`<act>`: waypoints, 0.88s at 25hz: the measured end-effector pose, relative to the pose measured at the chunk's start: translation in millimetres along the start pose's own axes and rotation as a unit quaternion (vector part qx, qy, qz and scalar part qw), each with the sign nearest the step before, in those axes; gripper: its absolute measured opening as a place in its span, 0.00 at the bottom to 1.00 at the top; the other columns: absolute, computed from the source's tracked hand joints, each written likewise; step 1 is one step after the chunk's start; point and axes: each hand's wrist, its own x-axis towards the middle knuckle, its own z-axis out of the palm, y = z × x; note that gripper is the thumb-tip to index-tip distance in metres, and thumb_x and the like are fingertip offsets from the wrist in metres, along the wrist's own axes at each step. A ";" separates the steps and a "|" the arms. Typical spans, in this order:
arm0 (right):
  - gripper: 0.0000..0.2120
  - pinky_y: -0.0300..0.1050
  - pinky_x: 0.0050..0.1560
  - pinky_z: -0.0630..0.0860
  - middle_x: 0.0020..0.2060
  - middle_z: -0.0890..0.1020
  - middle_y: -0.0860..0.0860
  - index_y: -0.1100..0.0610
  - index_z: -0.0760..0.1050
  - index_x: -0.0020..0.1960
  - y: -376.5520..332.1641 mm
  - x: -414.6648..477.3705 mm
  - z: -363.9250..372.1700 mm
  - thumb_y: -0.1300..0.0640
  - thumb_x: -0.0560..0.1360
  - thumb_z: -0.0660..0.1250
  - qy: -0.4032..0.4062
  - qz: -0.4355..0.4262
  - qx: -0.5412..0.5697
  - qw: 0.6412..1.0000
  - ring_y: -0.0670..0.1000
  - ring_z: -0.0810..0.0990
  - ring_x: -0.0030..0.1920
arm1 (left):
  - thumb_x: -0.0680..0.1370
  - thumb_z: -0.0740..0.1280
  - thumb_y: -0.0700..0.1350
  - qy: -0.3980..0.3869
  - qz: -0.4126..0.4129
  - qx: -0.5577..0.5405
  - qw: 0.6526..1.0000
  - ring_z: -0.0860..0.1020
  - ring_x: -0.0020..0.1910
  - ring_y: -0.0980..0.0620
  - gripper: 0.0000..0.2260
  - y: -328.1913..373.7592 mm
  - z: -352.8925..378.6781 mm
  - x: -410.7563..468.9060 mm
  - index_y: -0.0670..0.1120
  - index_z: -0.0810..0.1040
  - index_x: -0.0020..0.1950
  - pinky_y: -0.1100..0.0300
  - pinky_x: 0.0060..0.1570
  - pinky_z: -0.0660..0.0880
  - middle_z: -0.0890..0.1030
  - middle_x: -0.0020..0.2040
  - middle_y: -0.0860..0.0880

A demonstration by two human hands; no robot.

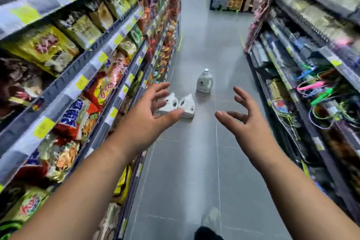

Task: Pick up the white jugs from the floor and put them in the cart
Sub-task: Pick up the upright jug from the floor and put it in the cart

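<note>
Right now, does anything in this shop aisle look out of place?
Yes. Three white jugs sit on the floor mid-aisle, not on a shelf: the left jug and middle jug side by side, the far jug upright beyond them. No spill shows. The left hand and right hand reach out, holding nothing.

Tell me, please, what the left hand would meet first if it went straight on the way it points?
Probably the nearest white jug, which the open left hand partly covers in this view; a second jug sits right of it. Depth is unclear, so the gap cannot be judged.
</note>
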 end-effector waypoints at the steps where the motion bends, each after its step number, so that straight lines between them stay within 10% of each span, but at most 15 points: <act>1: 0.34 0.32 0.44 0.71 0.69 0.68 0.42 0.35 0.63 0.70 7.2 26.1 -5.4 0.48 0.69 0.74 0.009 0.003 0.002 1.000 0.45 0.77 0.61 | 0.68 0.76 0.56 -0.013 0.006 0.005 1.000 0.73 0.66 0.61 0.31 -3.9 5.5 31.9 0.61 0.66 0.68 0.69 0.57 0.72 0.73 0.68 0.57; 22: 0.31 0.40 0.49 0.72 0.68 0.67 0.42 0.31 0.64 0.67 147.4 605.5 -52.2 0.47 0.71 0.74 0.032 0.114 -0.006 0.993 0.44 0.75 0.61 | 0.73 0.74 0.51 -0.069 -0.071 0.069 0.993 0.71 0.67 0.57 0.28 -134.5 114.6 646.8 0.62 0.65 0.68 0.55 0.67 0.69 0.71 0.68 0.57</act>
